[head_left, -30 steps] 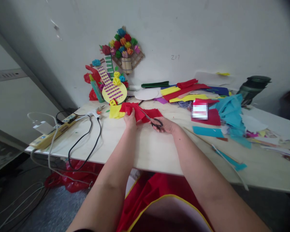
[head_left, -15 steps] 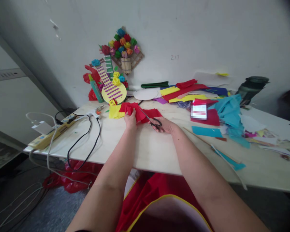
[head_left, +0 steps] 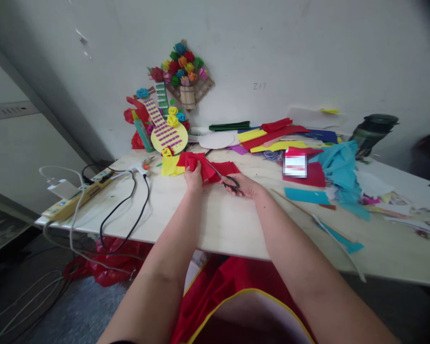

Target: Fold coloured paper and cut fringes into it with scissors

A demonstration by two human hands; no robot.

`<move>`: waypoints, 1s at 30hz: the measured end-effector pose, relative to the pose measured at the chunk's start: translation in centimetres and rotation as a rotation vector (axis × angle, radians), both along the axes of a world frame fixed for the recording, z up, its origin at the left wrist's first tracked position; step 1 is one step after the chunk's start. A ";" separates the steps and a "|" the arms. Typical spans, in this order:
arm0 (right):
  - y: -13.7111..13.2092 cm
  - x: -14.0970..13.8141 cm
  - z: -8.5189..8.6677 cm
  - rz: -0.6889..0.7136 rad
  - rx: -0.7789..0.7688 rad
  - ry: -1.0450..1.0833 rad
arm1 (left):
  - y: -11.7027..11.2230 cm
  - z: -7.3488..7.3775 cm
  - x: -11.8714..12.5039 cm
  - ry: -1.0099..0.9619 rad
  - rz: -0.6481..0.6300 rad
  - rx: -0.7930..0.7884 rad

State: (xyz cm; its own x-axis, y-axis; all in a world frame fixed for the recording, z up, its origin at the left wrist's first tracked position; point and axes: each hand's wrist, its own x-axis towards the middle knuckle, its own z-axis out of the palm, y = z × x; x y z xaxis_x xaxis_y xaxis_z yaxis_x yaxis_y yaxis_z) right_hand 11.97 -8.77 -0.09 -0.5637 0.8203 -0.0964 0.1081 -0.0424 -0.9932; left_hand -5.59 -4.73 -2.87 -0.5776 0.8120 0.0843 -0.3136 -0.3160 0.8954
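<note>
My left hand (head_left: 194, 177) is closed on a folded piece of red crepe paper (head_left: 191, 158) above the table. In my right hand (head_left: 246, 186) is a pair of scissors (head_left: 232, 183), its dark handles round my fingers and its blades pointing up and left to the red paper. More red paper (head_left: 227, 169) lies behind the blades, between the two hands. Whether the blades are apart is too small to tell. A yellow paper piece (head_left: 170, 166) lies partly under the red one, left of my left hand.
Left on the table are a glue gun (head_left: 140, 168) with a looped black cord and a power strip (head_left: 79, 197). A paper guitar (head_left: 168, 136) and flower craft (head_left: 187, 95) stand behind. Coloured sheets (head_left: 272, 136), blue crepe paper (head_left: 340, 165), a stick (head_left: 290, 200) and a dark bottle (head_left: 374, 134) are right.
Almost nothing differs. Both hands, the scissors and the red paper keep their places; the view has shifted very slightly.
</note>
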 end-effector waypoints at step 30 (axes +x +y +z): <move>-0.2 -0.1 0.2 -0.022 -0.034 0.022 | -1.3 0.7 1.0 0.044 -0.062 0.009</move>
State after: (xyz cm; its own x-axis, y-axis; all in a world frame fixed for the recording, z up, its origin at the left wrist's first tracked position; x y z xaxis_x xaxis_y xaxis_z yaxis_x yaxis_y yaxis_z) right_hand 11.89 -8.92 0.11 -0.5483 0.8288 -0.1117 0.0846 -0.0779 -0.9934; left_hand -4.55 -6.02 -2.12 -0.5216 0.8453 0.1156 -0.2933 -0.3048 0.9061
